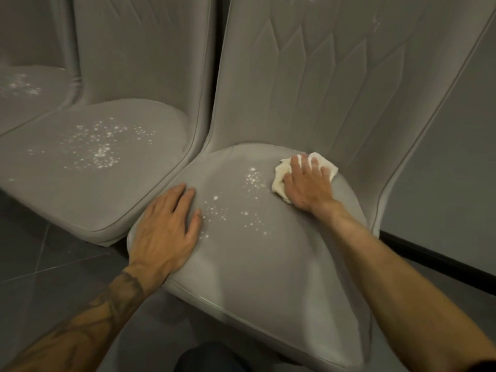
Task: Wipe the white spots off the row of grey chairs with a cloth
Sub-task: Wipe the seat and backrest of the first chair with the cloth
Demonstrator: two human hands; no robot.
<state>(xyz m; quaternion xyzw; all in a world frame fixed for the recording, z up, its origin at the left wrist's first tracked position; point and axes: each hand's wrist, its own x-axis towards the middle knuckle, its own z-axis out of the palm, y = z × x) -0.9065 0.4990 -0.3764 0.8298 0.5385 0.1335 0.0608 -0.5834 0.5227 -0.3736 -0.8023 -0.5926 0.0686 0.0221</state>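
Two hands rest on the right grey chair [268, 277]: the right hand [308, 185], fingers [296, 164] spread, presses the cloth [279, 179] far right; the white spots [252, 179] lie just left of it, toward the flat left hand [163, 234]

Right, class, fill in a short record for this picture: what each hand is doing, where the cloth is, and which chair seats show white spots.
left hand: flat on the nearest seat, front left edge
right hand: pressing the cloth near the seat's back
white spots: on the nearest seat, between the hands
middle seat: spotted, no hand on it
far seat: spotted
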